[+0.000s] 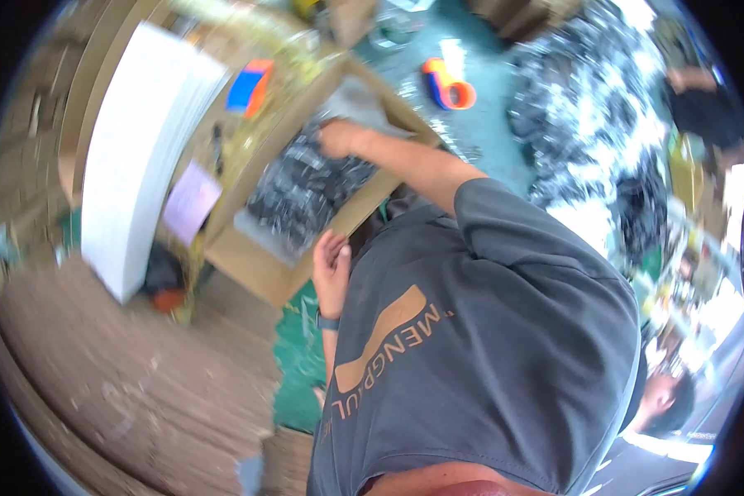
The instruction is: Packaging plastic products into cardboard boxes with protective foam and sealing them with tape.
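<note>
Wearer's hands [336,139] [331,256]: two
Box [252,274] with black plastic [293,190]: one
Tape dispensers [244,89] [460,97]: two
Pink sheet [193,201]: one
Wristband [328,321]: one

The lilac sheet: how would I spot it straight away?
Start from the open cardboard box, where the person's right hand reaches in. To its left is a long white stack; the lilac sheet lies between the two. Its flat shape and pale purple colour set it apart from the white stack and brown cardboard.
</note>
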The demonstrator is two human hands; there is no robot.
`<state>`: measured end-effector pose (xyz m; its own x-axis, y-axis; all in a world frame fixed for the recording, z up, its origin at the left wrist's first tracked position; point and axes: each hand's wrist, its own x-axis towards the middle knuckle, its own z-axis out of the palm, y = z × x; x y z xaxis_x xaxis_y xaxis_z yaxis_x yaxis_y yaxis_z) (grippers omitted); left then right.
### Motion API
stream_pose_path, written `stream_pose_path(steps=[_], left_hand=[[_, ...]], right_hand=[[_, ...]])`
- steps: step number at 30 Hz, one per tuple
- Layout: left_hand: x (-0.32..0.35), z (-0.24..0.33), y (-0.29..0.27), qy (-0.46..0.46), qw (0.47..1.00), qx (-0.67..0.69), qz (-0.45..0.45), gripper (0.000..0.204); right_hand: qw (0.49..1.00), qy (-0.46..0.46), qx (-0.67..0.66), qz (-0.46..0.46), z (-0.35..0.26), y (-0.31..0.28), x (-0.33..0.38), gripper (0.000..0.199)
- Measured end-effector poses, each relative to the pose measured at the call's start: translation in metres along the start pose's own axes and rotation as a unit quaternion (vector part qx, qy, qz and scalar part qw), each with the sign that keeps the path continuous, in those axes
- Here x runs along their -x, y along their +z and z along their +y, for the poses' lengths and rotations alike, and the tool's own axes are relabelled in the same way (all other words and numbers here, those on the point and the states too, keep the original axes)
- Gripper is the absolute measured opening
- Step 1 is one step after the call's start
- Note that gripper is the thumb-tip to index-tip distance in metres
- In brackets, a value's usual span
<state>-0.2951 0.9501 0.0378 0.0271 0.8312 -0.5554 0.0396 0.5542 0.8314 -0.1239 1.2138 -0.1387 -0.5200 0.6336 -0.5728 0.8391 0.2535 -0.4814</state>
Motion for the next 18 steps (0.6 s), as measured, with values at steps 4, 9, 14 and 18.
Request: stream_pose_path(steps=[4, 9, 14, 18], left_hand=[[-0.029, 0.021, 0.030, 0.007, 0.996, -0.025, -0.089, 0.051], [-0.061, 0.055, 0.108, 0.013, 0.983, -0.076, -0.169, 0.052], [-0.078, 0.082, 0.202, 0.049, 0.950, -0.175, -0.252, 0.051], [-0.094, 0.087, 0.281, 0.107, 0.904, -0.246, -0.334, 0.051]], right_hand=[[0.892, -0.043, -0.184, 0.411, 0.022, -0.105, 0.195, 0.034], [0.838, 0.421, 0.009, 0.347, 0.260, -0.080, 0.418, 0.034], [0.878, 0.440, 0.012, 0.188, 0.400, 0.020, 0.559, 0.039], [0.941, 0.233, 0.070, 0.234, 0.408, 0.013, 0.570, 0.049]])
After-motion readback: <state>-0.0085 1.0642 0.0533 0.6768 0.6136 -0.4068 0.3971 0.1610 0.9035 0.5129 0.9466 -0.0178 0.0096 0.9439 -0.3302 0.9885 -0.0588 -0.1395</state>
